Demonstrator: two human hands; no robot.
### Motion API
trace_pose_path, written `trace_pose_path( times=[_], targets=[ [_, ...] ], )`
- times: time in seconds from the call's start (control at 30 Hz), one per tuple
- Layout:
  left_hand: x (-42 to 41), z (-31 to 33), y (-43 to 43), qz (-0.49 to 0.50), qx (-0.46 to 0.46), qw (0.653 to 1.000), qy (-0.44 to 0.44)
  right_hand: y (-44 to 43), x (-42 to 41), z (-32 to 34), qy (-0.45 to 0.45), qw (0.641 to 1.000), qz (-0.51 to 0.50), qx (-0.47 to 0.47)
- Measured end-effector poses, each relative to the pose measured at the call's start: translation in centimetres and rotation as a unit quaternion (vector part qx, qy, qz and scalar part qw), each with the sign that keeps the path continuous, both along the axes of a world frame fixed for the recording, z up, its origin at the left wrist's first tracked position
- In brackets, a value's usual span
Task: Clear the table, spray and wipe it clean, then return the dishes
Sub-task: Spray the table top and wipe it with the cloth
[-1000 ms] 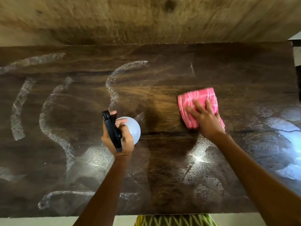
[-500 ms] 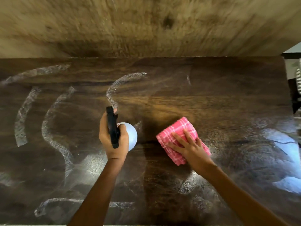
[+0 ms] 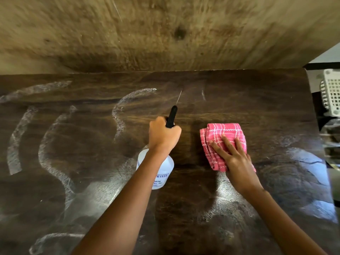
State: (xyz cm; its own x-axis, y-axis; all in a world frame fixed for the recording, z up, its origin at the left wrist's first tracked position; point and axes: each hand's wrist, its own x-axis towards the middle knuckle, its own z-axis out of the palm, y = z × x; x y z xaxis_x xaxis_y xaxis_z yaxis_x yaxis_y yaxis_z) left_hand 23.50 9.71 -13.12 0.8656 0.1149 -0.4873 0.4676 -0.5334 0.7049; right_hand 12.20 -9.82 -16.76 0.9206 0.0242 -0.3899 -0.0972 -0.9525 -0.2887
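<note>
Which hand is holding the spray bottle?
The left hand: its fingers are curled round the black head of the spray bottle, nozzle pointing away. The right hand lies flat, fingers straight, on the pink checked cloth.

Past the far edge of my table [image 3: 248, 100] there's a stained tan wall [image 3: 165, 34]. Off to the right sits a white basket [image 3: 331, 91]. Light glares off the tabletop, near right.
</note>
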Motion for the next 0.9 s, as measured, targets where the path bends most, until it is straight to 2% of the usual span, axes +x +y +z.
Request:
trace_pose_path(
  times=[0.13,0.23,0.37,0.47,0.53,0.6,0.73,0.8,0.9],
  targets=[
    [-0.2,-0.3,0.7,0.022,0.002,1.000,0.008,-0.3,-0.3,-0.2,-0.004,1.000,-0.022,0.019],
    [-0.2,-0.3,2.3,0.059,-0.031,0.998,-0.020,-1.3,0.7,-0.4,-0.021,0.998,-0.055,0.035],
    [0.5,-0.4,4.8,0.097,-0.059,0.983,-0.141,-2.4,5.2,-1.2,-0.030,0.992,-0.118,0.012],
    [1.4,-0.5,5.8,0.096,-0.031,0.965,-0.240,-1.2,11.0,-3.0,0.026,0.990,-0.137,-0.009],
    [2.3,-0.9,6.2,0.124,-0.030,0.950,-0.285,1.7,14.1,-4.0,0.077,0.992,-0.098,-0.013],
    [3.4,-1.6,6.6,0.172,-0.054,0.932,-0.314,5.9,15.0,-4.4,0.101,0.994,-0.010,-0.033],
    [5.1,-3.2,7.8,0.244,-0.076,0.904,-0.343,10.0,9.2,-4.2,0.090,0.984,0.153,-0.024],
    [5.4,-3.7,7.9,0.252,-0.074,0.899,-0.350,7.3,5.7,-5.1,0.081,0.981,0.169,-0.040],
    [5.6,-4.2,7.7,0.235,-0.118,0.899,-0.351,2.3,5.1,-4.9,0.052,0.988,0.109,-0.093]
  ],
)
